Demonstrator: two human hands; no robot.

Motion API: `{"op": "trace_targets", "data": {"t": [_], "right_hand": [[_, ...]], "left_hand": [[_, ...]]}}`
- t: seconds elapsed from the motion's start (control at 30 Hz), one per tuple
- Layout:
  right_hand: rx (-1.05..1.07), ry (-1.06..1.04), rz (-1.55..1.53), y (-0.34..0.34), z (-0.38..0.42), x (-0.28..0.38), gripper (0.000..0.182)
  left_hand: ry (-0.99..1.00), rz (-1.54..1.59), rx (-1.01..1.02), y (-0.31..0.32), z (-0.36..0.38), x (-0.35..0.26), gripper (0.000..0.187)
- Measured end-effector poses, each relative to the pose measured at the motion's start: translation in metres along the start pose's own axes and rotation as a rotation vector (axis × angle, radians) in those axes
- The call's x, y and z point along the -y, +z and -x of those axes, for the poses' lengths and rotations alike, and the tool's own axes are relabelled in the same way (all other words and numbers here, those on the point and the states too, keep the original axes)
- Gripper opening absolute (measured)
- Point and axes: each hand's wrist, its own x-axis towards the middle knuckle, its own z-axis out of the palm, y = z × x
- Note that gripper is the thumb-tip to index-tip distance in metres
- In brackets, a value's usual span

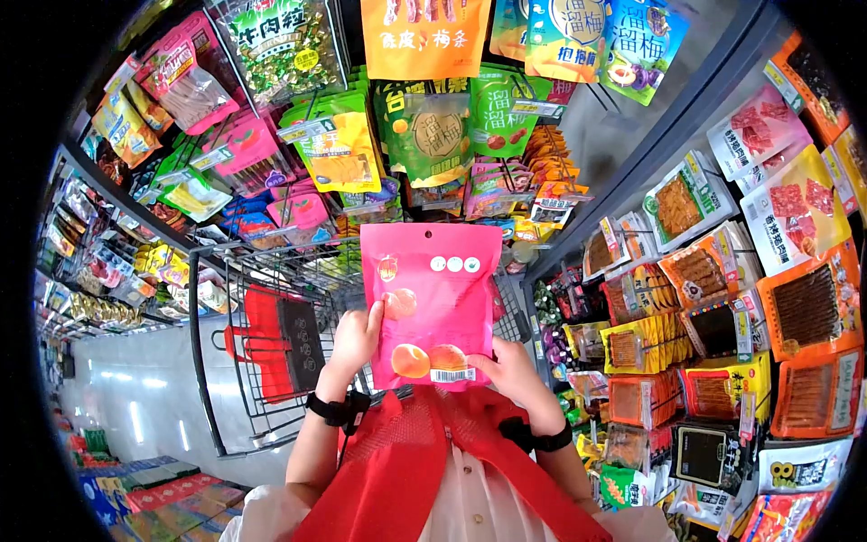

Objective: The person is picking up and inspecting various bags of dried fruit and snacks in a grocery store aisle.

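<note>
The person wears a bright red vest (368, 483), open at the front, its two panels spreading apart lower down. Fine perforated mesh (388, 431) shows across the upper part of the vest, and a zip (447, 432) runs near the middle. Beneath it is a white or off-white shirt (471, 497) with small, round, pale buttons down the front. Its loose, gathered right sleeve (275, 515) and left sleeve (632, 522) leave the forearms bare. Above the bare right hand (358, 339) is a black wristband (327, 411) with a small, dark, boxy attachment; above the bare left hand (508, 369), a black strap (552, 441).
</note>
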Motion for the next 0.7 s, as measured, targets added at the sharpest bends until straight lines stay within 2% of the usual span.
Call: {"op": "trace_targets", "data": {"t": [0.2, 0.33, 0.53, 0.6, 0.7], "right_hand": [[-0.043, -0.008, -0.016, 0.006, 0.004, -0.003, 0.029], [-0.025, 0.0, -0.135, 0.004, 0.005, 0.005, 0.03], [-0.057, 0.067, 0.007, 0.004, 0.007, 0.011, 0.03], [-0.081, -0.03, 0.166, 0.01, 0.007, 0.012, 0.03], [-0.132, -0.027, 0.122, -0.007, 0.002, 0.018, 0.029]], "left_hand": [[0.044, -0.03, -0.018, 0.003, 0.007, 0.01, 0.047], [0.038, -0.061, 0.028, -0.003, 0.012, 0.004, 0.048], [0.037, -0.047, 0.025, -0.008, 0.021, 0.0, 0.046], [-0.03, 0.083, 0.112, -0.006, 0.022, 0.008, 0.044], [-0.016, 0.177, 0.135, -0.006, 0.01, -0.014, 0.029]]}}
